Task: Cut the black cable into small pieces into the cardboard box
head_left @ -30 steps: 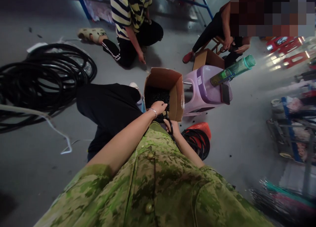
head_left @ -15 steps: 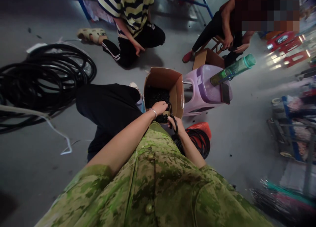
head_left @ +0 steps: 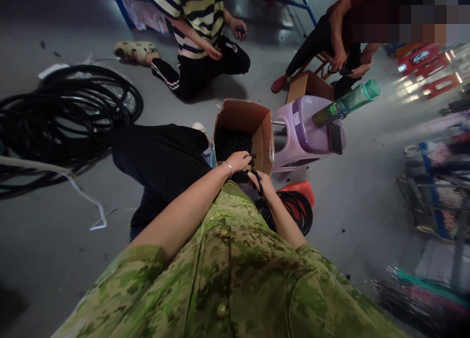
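Observation:
Over the near side of an open cardboard box [head_left: 262,116], my left hand [head_left: 238,160] is closed, and a small dark end shows at its fingertips; most of what it pinches is hidden. My right hand [head_left: 263,183] grips a pair of black scissors [head_left: 259,183], whose blades point up towards my left fingertips. Inside the box lies a heap of small black pieces [head_left: 235,141], too small to make out singly. Just below my right forearm, a coil of black tubing [head_left: 301,213] rests on a red plastic bag [head_left: 304,190].
A lilac stool [head_left: 304,127] to the right carries a green bottle [head_left: 348,103] and a dark phone [head_left: 335,138]. Large black hose coils [head_left: 73,108] lie left. A kneeling person [head_left: 200,34] and a seated person [head_left: 340,44] with a smaller box [head_left: 310,85] are ahead.
My hands stay almost in place; the scissors' blades and my right hand shift slightly. The kneeling person has raised both hands, one now holding something dark.

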Tool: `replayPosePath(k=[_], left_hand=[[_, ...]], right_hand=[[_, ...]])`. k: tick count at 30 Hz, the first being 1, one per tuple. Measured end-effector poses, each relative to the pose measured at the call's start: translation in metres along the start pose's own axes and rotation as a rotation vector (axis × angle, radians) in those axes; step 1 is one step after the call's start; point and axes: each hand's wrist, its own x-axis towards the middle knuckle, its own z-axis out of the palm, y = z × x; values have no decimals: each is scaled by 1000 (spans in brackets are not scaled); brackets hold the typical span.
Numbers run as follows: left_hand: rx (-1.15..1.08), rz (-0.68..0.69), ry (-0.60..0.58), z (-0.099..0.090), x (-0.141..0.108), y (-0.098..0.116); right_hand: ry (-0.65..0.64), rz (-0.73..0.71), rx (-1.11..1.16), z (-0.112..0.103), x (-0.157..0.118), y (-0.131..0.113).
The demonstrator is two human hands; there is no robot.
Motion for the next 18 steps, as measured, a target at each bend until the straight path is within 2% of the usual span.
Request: replayPosePath(k=[9, 18], left_hand=[[65, 80, 1, 2, 3, -2], [0, 64, 9, 3, 3, -3]], right_hand=[[-48, 51, 29, -2, 6, 4], [-61, 76, 88, -3, 4, 12]])
